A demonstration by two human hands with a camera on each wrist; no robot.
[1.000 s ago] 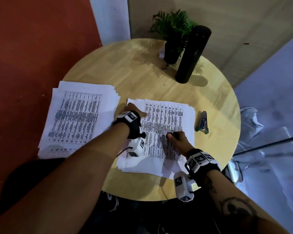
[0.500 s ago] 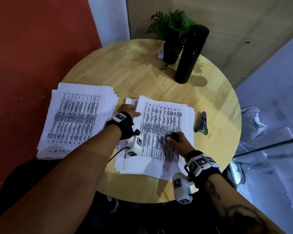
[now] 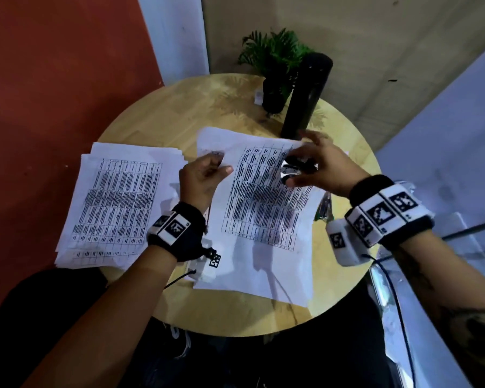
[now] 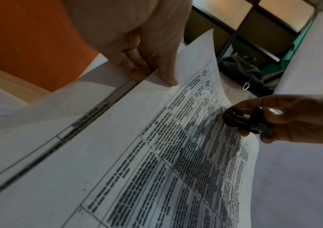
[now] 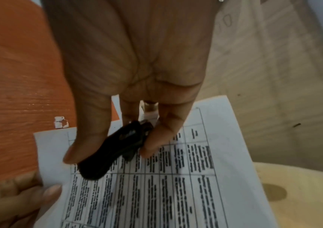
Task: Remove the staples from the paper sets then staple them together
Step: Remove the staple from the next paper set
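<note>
My left hand [image 3: 221,166] pinches the left edge of a printed paper set [image 3: 263,203] and holds it tilted up off the round wooden table [image 3: 179,107]. In the left wrist view the fingers [image 4: 148,66] clamp the sheet edge, with the paper set [image 4: 137,154] sloping below them. My right hand [image 3: 291,168] grips a black staple remover [image 3: 300,172] near the sheet's top right. The right wrist view has the staple remover [image 5: 113,151] between thumb and fingers over the paper set [image 5: 176,185]. A second paper stack [image 3: 118,200] lies flat at the left.
A tall black bottle [image 3: 305,93] and a small potted plant [image 3: 275,65] stand at the table's far side, just behind the raised sheet. The stapler [image 3: 324,211] peeks out at the right, mostly hidden by the paper and my right wrist.
The paper set lay flat under both hands; my left hand has now lifted its left edge up. My right hand rose with the staple remover toward the sheet's top right.
</note>
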